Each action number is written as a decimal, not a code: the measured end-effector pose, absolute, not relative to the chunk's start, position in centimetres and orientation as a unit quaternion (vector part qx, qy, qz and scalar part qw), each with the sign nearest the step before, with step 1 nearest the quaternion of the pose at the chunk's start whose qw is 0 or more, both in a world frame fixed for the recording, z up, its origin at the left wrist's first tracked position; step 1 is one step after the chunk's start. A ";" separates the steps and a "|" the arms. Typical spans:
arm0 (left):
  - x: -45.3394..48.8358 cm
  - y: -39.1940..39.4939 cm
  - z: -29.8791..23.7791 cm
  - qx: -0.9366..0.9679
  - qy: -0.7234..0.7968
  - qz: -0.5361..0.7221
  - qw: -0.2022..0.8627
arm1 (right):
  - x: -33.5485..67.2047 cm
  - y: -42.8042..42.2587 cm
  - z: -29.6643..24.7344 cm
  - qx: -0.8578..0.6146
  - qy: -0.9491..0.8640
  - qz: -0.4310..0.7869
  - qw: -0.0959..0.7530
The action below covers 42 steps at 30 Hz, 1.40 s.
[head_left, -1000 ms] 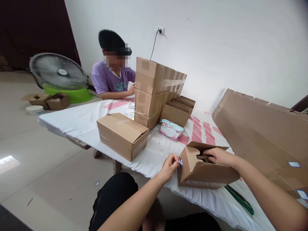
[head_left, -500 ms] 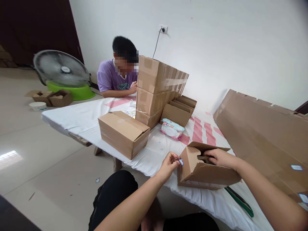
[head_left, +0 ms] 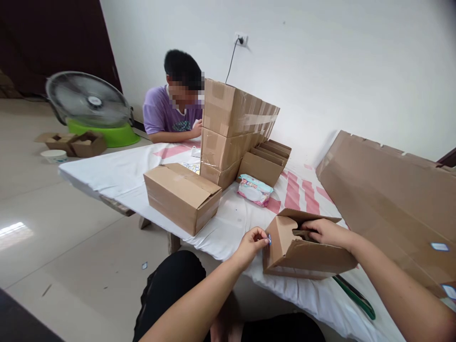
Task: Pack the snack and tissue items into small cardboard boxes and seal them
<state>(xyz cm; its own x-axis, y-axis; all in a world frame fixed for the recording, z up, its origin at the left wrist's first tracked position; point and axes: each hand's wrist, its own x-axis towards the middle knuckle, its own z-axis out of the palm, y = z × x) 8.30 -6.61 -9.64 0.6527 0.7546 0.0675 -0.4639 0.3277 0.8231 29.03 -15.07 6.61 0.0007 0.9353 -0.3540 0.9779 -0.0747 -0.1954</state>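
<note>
A small open cardboard box [head_left: 302,256] lies on the white-covered table [head_left: 228,223] in front of me. My right hand [head_left: 326,232] rests on its top with fingers curled into the opening. My left hand [head_left: 251,247] is closed in a pinch on a tiny blue and white piece [head_left: 268,240] held against the box's left end flap.
A closed cardboard box [head_left: 181,194] and a taped stack of boxes [head_left: 231,130] stand farther back, with a pack of wipes [head_left: 254,190] between. Large flat cardboard sheets [head_left: 388,194] lean at the right. Another person in a purple shirt [head_left: 167,116] sits beyond. A fan [head_left: 89,102] stands on the floor.
Both hands stay on the small box almost unmoved. The view has shifted slightly, and the person beyond has leaned closer behind the stacked boxes.
</note>
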 end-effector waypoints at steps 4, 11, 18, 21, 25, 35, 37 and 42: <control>8.2 -6.3 -9.7 0.399 0.173 0.409 0.802 | 29.2 -15.0 6.5 0.701 0.683 -0.197 0.055; 8.3 -6.2 -10.0 0.389 0.196 0.429 0.791 | 29.4 -15.0 6.4 0.702 0.680 -0.206 0.052; 8.7 -6.5 -9.9 0.378 0.180 0.440 0.794 | 29.4 -15.0 6.4 0.701 0.681 -0.205 0.048; 8.9 -6.4 -9.9 0.383 0.172 0.438 0.795 | 29.4 -15.0 6.3 0.703 0.680 -0.201 0.052; 9.3 -6.2 -10.2 0.383 0.170 0.436 0.797 | 29.3 -15.0 6.5 0.702 0.680 -0.203 0.051; 9.3 -6.3 -9.7 0.383 0.176 0.435 0.796 | 29.7 -14.9 6.2 0.704 0.678 -0.208 0.043; 9.3 -6.3 -9.5 0.383 0.179 0.436 0.795 | 29.8 -14.9 6.0 0.704 0.677 -0.209 0.041; 9.4 -6.3 -9.5 0.390 0.188 0.437 0.788 | 30.0 -14.8 5.9 0.700 0.680 -0.213 0.037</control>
<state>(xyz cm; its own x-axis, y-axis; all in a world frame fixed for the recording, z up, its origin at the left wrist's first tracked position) 9.35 -6.30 -9.53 0.5469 0.8360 0.0442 -0.5425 0.3137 0.7793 29.99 -14.84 5.88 -0.0168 0.9373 -0.3482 0.9684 -0.0713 -0.2389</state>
